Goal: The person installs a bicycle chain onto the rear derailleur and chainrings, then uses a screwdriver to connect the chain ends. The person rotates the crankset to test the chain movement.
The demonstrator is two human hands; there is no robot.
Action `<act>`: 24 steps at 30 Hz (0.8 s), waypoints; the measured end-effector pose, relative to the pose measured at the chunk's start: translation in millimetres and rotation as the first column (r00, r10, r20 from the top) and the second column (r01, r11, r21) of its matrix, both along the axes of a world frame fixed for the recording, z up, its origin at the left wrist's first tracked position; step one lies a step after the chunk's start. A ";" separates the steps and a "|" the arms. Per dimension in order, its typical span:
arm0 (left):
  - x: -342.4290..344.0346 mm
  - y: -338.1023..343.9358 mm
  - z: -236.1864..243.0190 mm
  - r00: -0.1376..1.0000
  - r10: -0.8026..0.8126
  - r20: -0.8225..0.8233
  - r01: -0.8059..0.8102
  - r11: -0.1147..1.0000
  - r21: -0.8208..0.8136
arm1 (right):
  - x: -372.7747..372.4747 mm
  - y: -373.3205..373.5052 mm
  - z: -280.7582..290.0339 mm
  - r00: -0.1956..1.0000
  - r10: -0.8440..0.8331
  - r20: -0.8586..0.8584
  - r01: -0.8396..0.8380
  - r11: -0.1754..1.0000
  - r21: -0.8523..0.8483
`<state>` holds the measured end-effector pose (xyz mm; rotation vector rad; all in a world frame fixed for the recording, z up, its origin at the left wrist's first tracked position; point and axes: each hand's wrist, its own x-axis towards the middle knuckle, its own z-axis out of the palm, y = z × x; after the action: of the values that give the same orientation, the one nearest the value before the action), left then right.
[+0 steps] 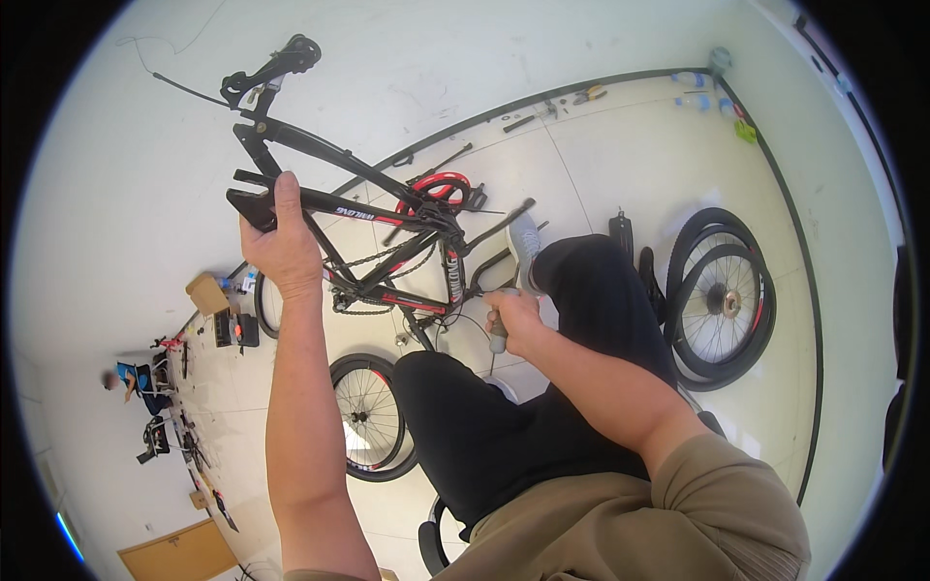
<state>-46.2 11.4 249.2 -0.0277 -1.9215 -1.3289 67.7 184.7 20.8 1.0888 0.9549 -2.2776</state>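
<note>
Black-and-red bicycle frame (387, 242), wheels removed and held off the floor, sits in front of the seated person's knees, its rear derailleur end (281, 63) pointing up toward the white wall. Left hand (283, 242) is wrapped shut around a black frame tube at the frame's upper left, thumb extended along the tube. Right hand (513, 318) is closed in a fist around the grey handle of a hand tool (498, 339) at the frame's lower right, close to the thin black cables there; the tool tip is hidden, so what it engages cannot be told. Risk, as a judgement: the frame appears steadied by one hand and the legs only, so a hard turn of the tool could twist the frame out of the left hand's grasp and drop it onto the tiles. The loose chain (383, 257) sagging along the frame could snag fingers or the tool, and a slip of the tool could nick the cables. Floor is pale glossy tile (620, 145) with a dark skirting line. Right of the frame lie stacked black tyred wheels (722, 295); below it, another spoked wheel (373, 416). Beyond the frame, small tools (547, 111) lie along the wall. Far left of the frame, other bicycle parts and another person are at a distance.
</note>
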 end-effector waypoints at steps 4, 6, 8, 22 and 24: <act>0.5 0.4 1.4 1.000 0.011 0.007 -0.010 1.000 -0.004 | -1.6 2.6 -3.8 1.000 -0.004 0.000 0.004 0.993 -0.119; 0.0 -0.6 1.0 1.000 0.013 0.002 -0.013 1.000 -0.009 | -1.9 2.1 -3.8 1.000 -0.009 -0.006 0.008 0.991 -0.136; -0.4 -1.2 -0.2 1.000 0.012 -0.009 -0.012 1.000 -0.012 | -2.2 0.9 -3.2 1.000 -0.020 -0.009 0.019 0.994 -0.107; 0.8 2.8 2.0 0.999 -0.032 -0.037 0.033 0.999 0.019 | 11.9 -19.1 33.1 0.253 0.809 -0.531 0.240 0.479 0.844; 0.5 4.6 2.3 0.998 -0.055 -0.043 0.056 0.998 0.036 | 12.9 -30.0 37.7 0.109 0.903 -0.416 0.247 0.380 0.891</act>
<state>-45.6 15.9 251.5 -0.0907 -1.8723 -1.3898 80.5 154.6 58.5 -0.8525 2.6828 -1.5427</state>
